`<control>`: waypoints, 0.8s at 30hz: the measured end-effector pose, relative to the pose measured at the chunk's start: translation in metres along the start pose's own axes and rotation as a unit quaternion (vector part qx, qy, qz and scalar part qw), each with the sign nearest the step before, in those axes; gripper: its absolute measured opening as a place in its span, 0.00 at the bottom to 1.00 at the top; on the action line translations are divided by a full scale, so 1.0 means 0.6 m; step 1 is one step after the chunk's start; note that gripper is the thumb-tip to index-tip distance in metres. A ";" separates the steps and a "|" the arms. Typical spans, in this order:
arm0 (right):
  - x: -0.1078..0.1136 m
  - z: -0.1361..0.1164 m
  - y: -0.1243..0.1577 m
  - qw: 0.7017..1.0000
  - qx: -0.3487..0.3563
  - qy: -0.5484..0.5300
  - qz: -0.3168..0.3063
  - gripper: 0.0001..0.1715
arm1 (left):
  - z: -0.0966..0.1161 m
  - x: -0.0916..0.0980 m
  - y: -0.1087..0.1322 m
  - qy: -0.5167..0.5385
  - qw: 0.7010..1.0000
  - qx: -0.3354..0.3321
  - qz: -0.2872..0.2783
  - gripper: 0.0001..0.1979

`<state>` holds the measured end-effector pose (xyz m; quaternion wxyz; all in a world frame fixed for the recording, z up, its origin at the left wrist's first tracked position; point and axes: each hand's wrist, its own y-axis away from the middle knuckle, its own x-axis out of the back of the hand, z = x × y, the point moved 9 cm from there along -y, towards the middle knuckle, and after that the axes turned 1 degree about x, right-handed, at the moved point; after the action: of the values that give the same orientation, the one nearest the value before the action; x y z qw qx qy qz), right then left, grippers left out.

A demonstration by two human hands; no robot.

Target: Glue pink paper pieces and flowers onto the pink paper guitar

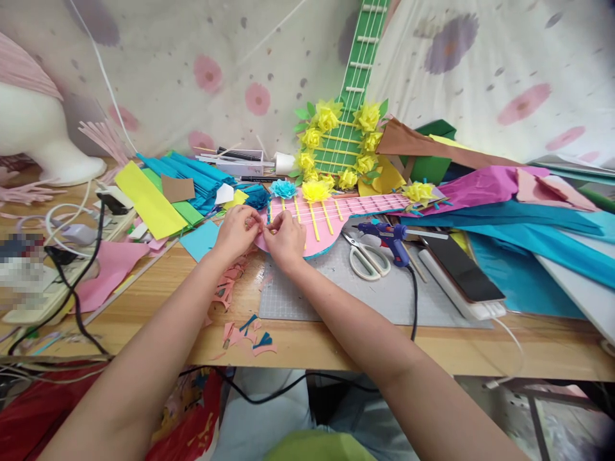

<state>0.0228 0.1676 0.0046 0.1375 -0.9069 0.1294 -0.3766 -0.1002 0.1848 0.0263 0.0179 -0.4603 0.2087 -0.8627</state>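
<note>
My left hand (236,232) and my right hand (285,239) meet at the round end of a pink paper guitar (336,214) lying on the table. Both hands have their fingers pinched together on a small pink paper piece (259,224) at the guitar's edge. Yellow strips run along the guitar's body, with a blue paper flower (283,188) and a yellow paper flower (316,190) on it. A green paper guitar (358,77) ringed with yellow flowers leans upright just behind.
White scissors (368,259) and a blue glue gun (391,238) lie on a grey cutting mat (375,291). A phone (461,269) lies at right. Coloured paper sheets (148,198) are piled left and right. Paper scraps (250,333) and cables (72,282) lie near the front edge.
</note>
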 end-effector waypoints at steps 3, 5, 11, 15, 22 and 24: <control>-0.003 -0.001 0.000 1.000 0.004 -0.004 -0.013 0.09 | 0.002 -0.002 -0.001 0.005 1.000 -0.008 -0.008 0.05; -0.005 -0.003 0.002 1.000 0.015 -0.001 -0.021 0.08 | 0.002 -0.002 -0.001 0.008 1.000 -0.007 -0.010 0.06; -0.003 -0.012 0.012 0.995 0.075 0.053 -0.037 0.10 | -0.002 -0.003 0.000 0.006 1.000 0.002 -0.010 0.05; -0.008 -0.027 0.018 0.983 0.133 0.110 -0.070 0.09 | -0.001 -0.003 0.000 0.002 1.000 -0.005 -0.008 0.04; -0.024 -0.032 0.022 0.973 0.150 0.148 -0.089 0.11 | -0.004 -0.002 -0.001 0.004 1.000 -0.006 0.005 0.02; -0.026 -0.031 0.021 0.974 0.152 0.141 -0.089 0.11 | -0.006 -0.001 -0.002 0.007 1.000 -0.005 0.008 0.02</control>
<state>-0.0028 0.1582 0.0028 0.2200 -0.8212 0.0071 -0.5265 -0.1024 0.1871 0.0245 0.0213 -0.4524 0.2165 -0.8649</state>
